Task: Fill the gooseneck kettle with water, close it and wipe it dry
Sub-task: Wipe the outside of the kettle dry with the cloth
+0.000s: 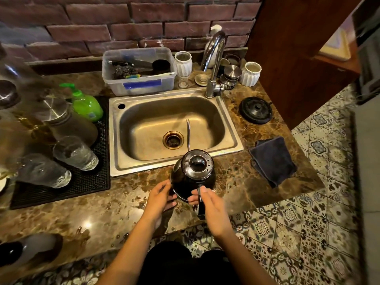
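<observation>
The black gooseneck kettle [192, 177] stands on the marble counter just in front of the steel sink [131, 167]. Its lid [197, 163] sits on top, and the thin spout [188, 134] reaches out over the basin. My left hand [160, 199] cups the kettle's lower left side. My right hand [211, 210] grips the top of the kettle's handle [201, 208] between thumb and fingers. A dark folded cloth [272, 161] lies on the counter to the right. The chrome faucet [213, 64] stands behind the sink, with no water visibly running.
A round black kettle base [256, 110] sits right of the sink. On the left, a black drying mat [90, 188] holds upturned glasses [75, 153] and a green soap bottle [86, 105]. A plastic bin [139, 70] and white cups [183, 62] line the brick wall. The counter's edge is near my body.
</observation>
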Action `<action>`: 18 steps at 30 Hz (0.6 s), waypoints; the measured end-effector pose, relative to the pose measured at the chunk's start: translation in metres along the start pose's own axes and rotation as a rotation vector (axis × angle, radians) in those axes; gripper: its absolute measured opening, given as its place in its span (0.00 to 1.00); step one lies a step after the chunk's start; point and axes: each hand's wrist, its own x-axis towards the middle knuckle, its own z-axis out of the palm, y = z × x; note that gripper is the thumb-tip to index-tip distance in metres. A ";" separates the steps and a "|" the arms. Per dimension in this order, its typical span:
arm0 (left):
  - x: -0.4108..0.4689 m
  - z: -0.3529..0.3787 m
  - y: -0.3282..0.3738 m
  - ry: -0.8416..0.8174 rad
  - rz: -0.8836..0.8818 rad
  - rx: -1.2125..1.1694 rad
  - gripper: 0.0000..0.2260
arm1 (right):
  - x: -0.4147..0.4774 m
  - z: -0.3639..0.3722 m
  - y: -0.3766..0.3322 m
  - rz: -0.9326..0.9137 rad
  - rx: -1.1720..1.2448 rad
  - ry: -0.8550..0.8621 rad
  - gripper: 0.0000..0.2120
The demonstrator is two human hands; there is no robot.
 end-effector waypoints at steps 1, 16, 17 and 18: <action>0.000 0.000 0.000 -0.004 -0.008 -0.009 0.10 | -0.001 0.001 -0.001 -0.014 0.000 -0.008 0.19; -0.008 0.010 -0.003 0.016 -0.015 -0.109 0.11 | -0.013 -0.015 -0.018 -0.071 -0.016 -0.165 0.24; -0.009 0.012 -0.003 0.026 -0.014 -0.118 0.11 | -0.013 -0.017 -0.019 -0.085 0.004 -0.164 0.26; -0.010 0.015 -0.003 0.040 -0.012 -0.122 0.11 | -0.012 -0.019 -0.020 -0.092 0.026 -0.165 0.27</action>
